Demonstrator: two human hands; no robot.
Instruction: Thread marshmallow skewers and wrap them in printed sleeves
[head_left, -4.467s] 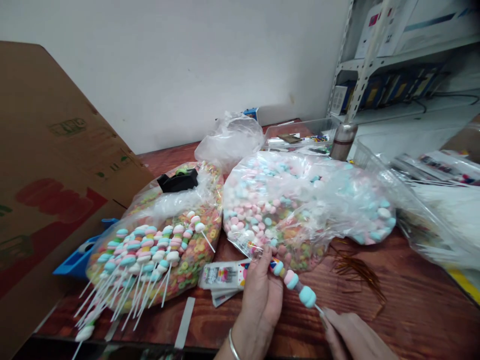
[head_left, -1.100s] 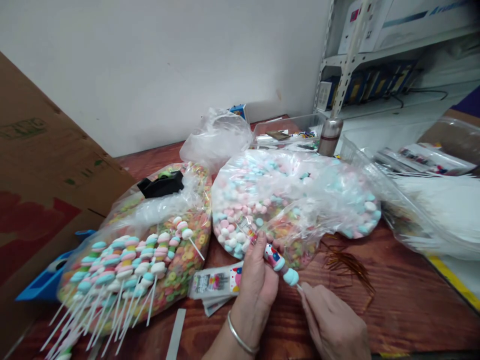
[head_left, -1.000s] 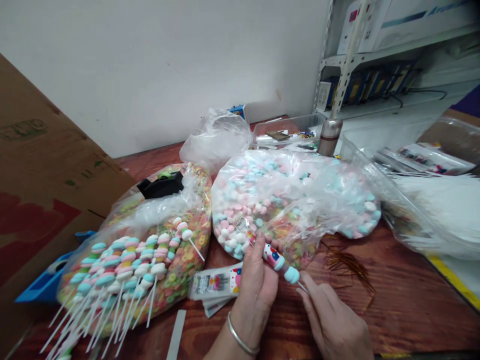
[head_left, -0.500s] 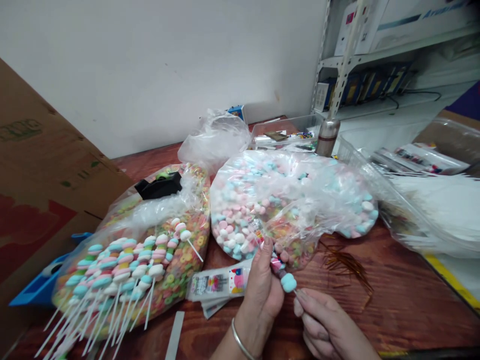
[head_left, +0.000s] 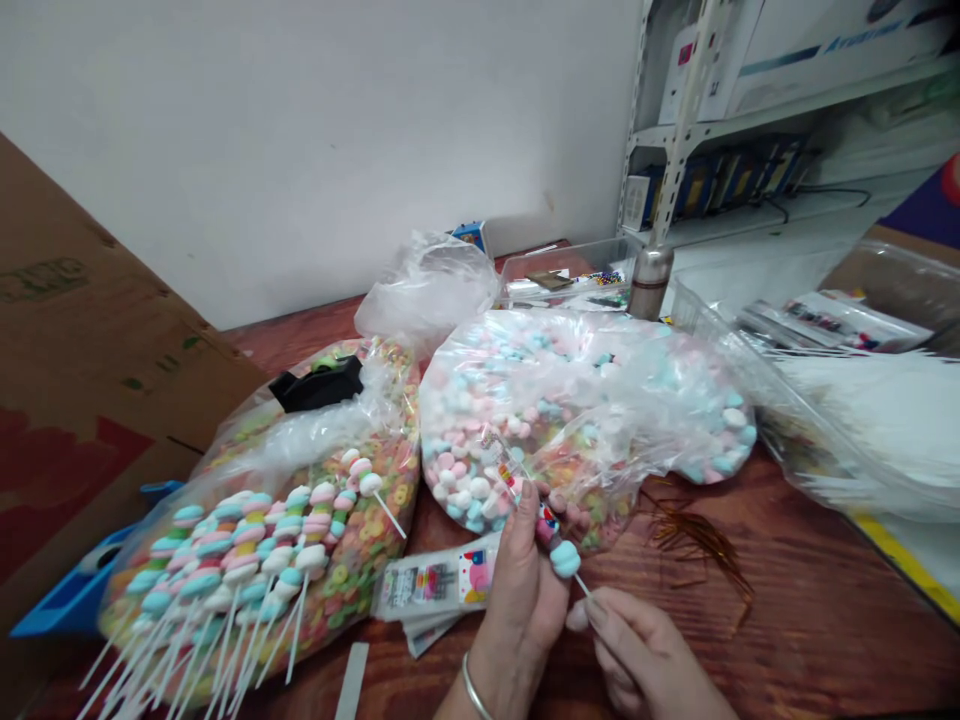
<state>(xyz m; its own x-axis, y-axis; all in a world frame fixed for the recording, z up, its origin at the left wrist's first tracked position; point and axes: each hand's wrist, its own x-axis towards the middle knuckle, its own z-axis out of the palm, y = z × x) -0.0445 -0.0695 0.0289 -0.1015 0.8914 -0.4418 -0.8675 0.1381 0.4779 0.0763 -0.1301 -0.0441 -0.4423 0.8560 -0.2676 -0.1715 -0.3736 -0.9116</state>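
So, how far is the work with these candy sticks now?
Threading looks done for the candy sticks at left. In hand, the left hand holds one candy stick in a printed sleeve; the right hand pinches its end. Probably left: sleeving the others, which show none; flat sleeves lie ready.

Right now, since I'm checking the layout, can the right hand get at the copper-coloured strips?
Probably yes: the copper-coloured strips lie near the right hand, with nothing visible in between, but its fingers pinch the white stick, so it would likely have to let go first.
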